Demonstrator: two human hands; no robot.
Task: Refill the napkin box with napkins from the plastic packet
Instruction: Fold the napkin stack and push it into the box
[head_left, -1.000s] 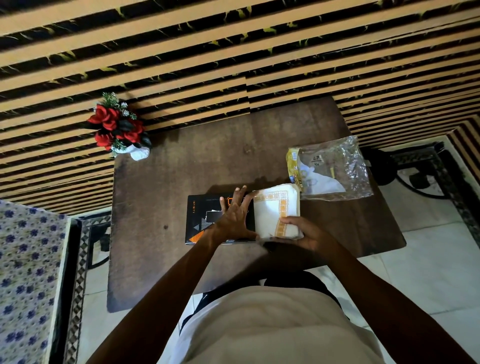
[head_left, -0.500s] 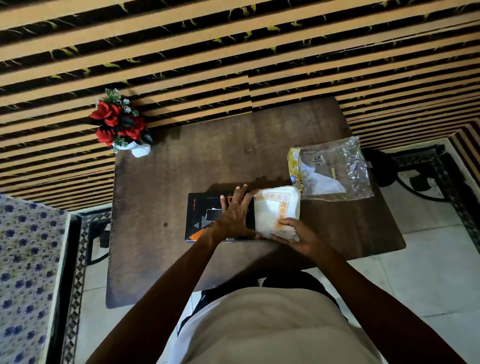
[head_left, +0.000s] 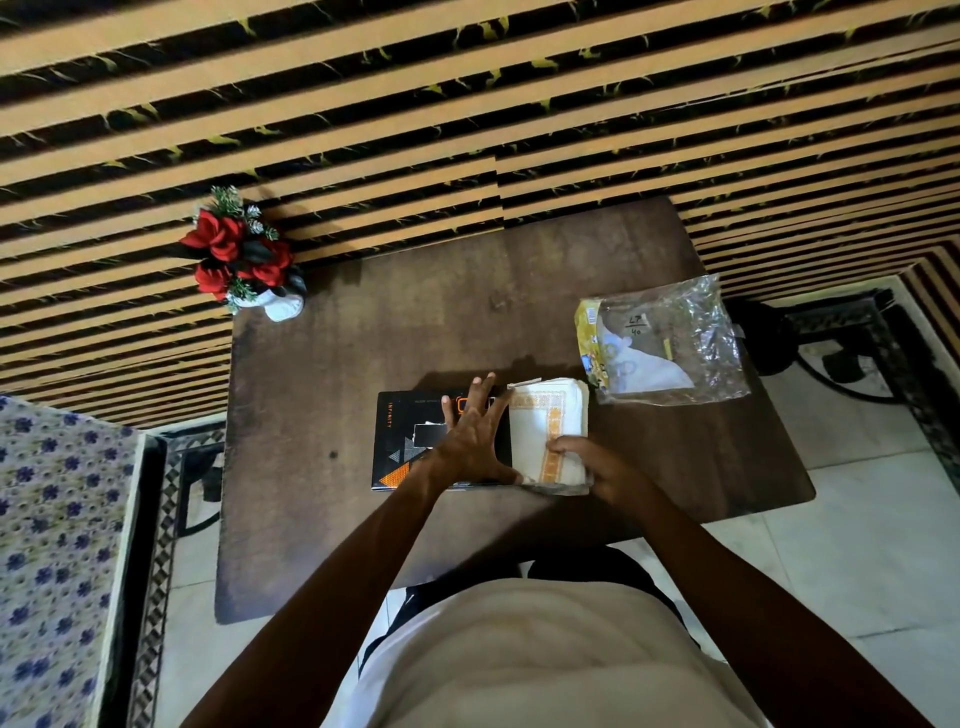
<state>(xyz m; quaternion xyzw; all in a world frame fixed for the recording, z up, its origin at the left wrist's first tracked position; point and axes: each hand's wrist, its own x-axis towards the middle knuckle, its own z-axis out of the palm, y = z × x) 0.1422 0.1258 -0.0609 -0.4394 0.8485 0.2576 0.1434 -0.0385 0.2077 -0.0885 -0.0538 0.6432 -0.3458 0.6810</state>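
Napkin box: black, flat on the brown table, centre of frame, w/ orange and grey triangle print and a small rectangular slot in its top face. Left hand: laid palm-down on the box's right half, fingers spread apart and pointing toward the top of frame, gripping nothing; thumb reaches toward the lower left corner of the napkin stack. Napkins: white stack w/ orange border pattern, directly right of the box and touching its right edge; whether the stack sits partly inside the box cannot be told. Right hand: at the stack's lower right corner, fingers curled over the top napkin and closed on the stack edge. Plastic packet: clear, crumpled, yellow printed strip along its left side, lying flat at right of centre, just above and right of the stack; some white material shows inside. Flower pot: white, w/ red flowers, at the table's upper left corner. Wall w/ orange and black stripes fills the top of frame; pale tiled floor at lower right.
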